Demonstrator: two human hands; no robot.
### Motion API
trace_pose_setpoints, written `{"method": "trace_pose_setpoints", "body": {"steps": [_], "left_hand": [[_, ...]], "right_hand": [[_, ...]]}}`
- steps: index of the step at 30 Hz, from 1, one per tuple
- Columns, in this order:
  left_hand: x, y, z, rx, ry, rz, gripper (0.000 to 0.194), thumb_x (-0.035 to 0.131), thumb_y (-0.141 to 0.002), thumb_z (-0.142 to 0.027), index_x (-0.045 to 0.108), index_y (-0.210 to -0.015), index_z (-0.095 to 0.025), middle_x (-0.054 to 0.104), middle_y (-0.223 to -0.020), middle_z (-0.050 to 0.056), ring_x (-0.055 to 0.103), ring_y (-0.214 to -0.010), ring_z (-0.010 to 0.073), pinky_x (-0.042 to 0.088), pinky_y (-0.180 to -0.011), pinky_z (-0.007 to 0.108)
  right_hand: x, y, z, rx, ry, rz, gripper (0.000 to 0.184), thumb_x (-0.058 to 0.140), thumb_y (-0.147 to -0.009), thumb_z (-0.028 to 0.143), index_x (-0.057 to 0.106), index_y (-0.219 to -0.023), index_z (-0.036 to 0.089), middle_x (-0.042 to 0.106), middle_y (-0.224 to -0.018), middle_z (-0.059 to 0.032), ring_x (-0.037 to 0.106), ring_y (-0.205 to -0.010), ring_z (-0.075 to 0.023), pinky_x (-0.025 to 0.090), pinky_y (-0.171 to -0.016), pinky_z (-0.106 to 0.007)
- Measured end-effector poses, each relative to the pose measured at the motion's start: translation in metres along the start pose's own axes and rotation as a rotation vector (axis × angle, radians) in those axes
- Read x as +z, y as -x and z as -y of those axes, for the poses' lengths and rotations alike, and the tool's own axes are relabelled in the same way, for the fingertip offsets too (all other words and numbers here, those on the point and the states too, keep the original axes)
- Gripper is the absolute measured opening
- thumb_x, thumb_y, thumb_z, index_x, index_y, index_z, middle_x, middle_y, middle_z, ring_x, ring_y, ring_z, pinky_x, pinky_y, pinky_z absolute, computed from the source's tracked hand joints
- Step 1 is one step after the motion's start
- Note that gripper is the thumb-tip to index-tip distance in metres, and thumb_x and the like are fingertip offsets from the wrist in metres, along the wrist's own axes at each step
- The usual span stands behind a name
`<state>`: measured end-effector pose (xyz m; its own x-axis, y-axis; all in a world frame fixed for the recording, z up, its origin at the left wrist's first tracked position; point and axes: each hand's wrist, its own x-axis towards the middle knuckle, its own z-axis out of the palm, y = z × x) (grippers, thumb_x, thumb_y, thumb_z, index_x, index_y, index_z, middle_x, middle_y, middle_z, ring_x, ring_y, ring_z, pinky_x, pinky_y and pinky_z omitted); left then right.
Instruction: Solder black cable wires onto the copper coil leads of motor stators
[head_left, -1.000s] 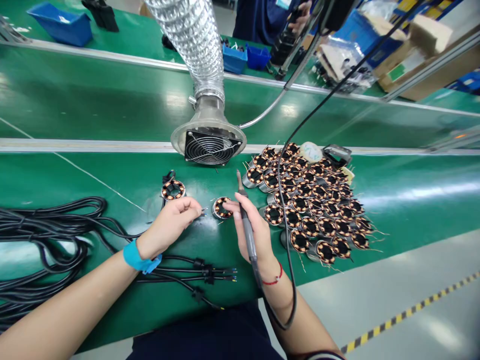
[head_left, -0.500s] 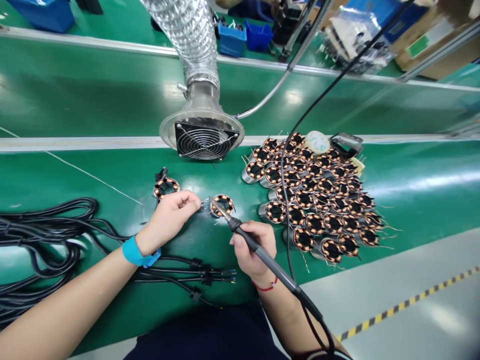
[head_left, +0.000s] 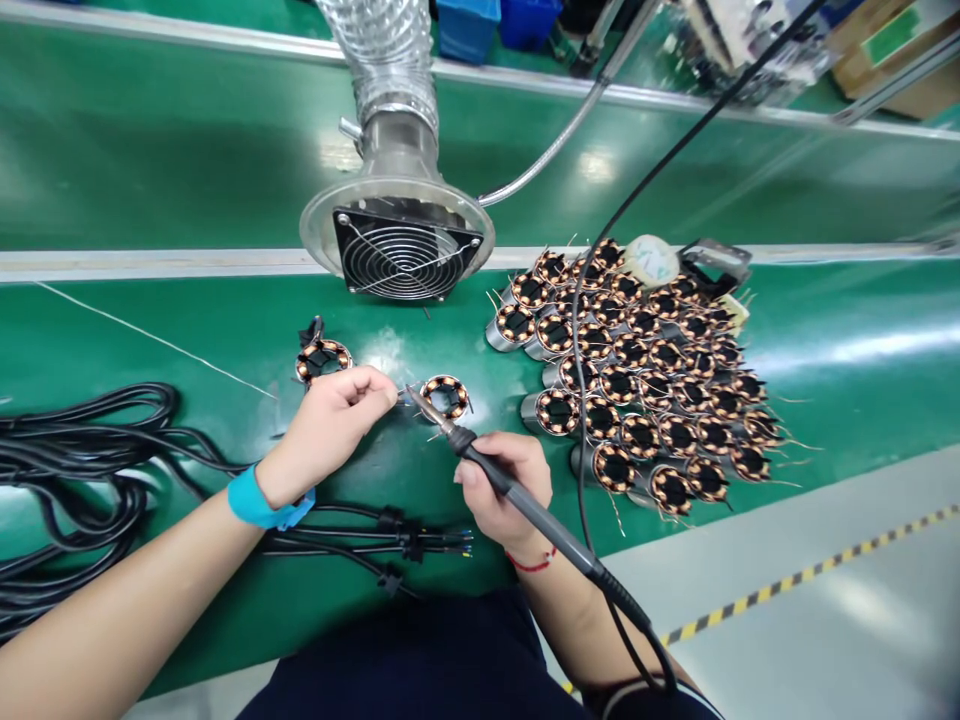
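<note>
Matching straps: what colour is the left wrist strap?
The strap is bright blue, clearest in the head view.

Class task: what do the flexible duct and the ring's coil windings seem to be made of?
The flexible duct looks like aluminium foil: silvery, shiny, ribbed. The coil windings look like copper wire, probably enamelled, going by their glossy orange-brown turns.

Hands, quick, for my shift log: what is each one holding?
Left hand: closed, pinching something thin, too small to tell.
Right hand: closed, holding a soldering iron.

Stator pile (head_left: 637,380) (dense) blocking rightward
</note>
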<state>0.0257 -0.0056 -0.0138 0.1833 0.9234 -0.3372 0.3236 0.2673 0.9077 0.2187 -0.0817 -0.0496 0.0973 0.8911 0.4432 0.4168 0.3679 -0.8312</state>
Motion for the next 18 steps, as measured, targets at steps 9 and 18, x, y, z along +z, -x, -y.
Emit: {"method": "trace_pose_setpoints", "body": {"steps": [9,18], "left_hand": [[0.0003,-0.0008,0.0028,-0.029,0.035,0.002,0.018,0.058,-0.079,-0.033,0.058,-0.072,-0.016,0.043,-0.054,-0.006,0.035,-0.051,0.0082,0.028,-0.049,0.022],[0.0011,-0.0001,0.0026,-0.027,0.049,-0.008,0.016,0.058,-0.079,-0.031,0.059,-0.071,-0.017,0.044,-0.053,-0.005,0.036,-0.050,0.0081,0.028,-0.048,0.021]], "right_hand": [[0.0008,0.0006,-0.0014,-0.016,-0.028,-0.008,0.023,0.065,-0.084,0.031,0.054,-0.104,0.027,0.065,-0.081,0.0002,0.065,-0.057,-0.0135,0.053,-0.055,-0.028],[0.0009,-0.0009,0.0003,-0.019,-0.036,-0.016,0.023,0.065,-0.083,0.029,0.054,-0.103,0.025,0.063,-0.080,0.0005,0.065,-0.057,-0.0120,0.053,-0.055,-0.026]]}}
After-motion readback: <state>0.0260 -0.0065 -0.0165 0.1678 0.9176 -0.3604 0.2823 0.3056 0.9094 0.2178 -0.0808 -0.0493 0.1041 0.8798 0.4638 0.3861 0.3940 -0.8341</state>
